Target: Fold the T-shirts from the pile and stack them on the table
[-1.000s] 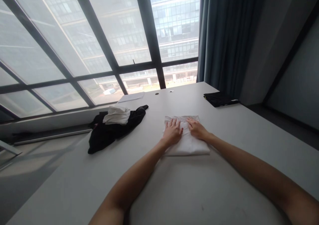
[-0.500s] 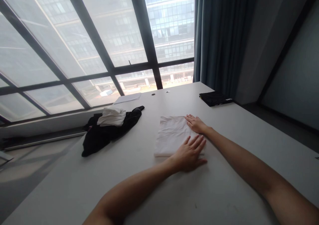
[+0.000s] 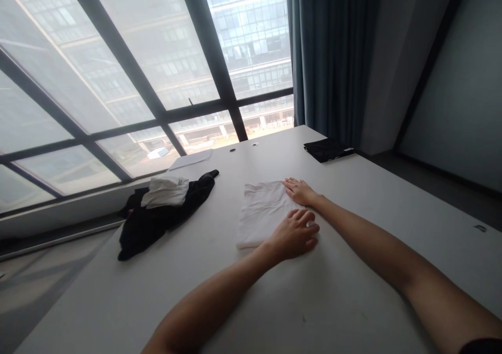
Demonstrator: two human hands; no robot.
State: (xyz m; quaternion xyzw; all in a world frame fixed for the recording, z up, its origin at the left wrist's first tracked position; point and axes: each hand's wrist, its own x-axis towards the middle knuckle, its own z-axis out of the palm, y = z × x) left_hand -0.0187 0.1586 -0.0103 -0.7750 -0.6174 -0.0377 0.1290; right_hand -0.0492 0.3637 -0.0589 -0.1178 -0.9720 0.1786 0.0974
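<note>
A folded white cloth garment (image 3: 259,213), lightly creased, lies flat on the white table (image 3: 188,275) in front of me. My right hand (image 3: 300,191) rests palm down on its far right corner, fingers stretched out. At the near right edge is my left hand (image 3: 295,235), fingers bent and closed over the cloth's corner. The fingertips' grip on the fabric is mostly hidden beneath the hand.
To the left lies a black garment (image 3: 149,233) with a crumpled white cloth (image 3: 167,191) on top. A folded black garment (image 3: 327,148) sits at the far right edge. Paper (image 3: 192,159) lies by the window. A blue curtain (image 3: 329,56) hangs behind the table.
My left hand's fingers have gone from spread flat to curled in at the cloth's near right edge. My right hand stays flat on the cloth. The view has turned slightly right.
</note>
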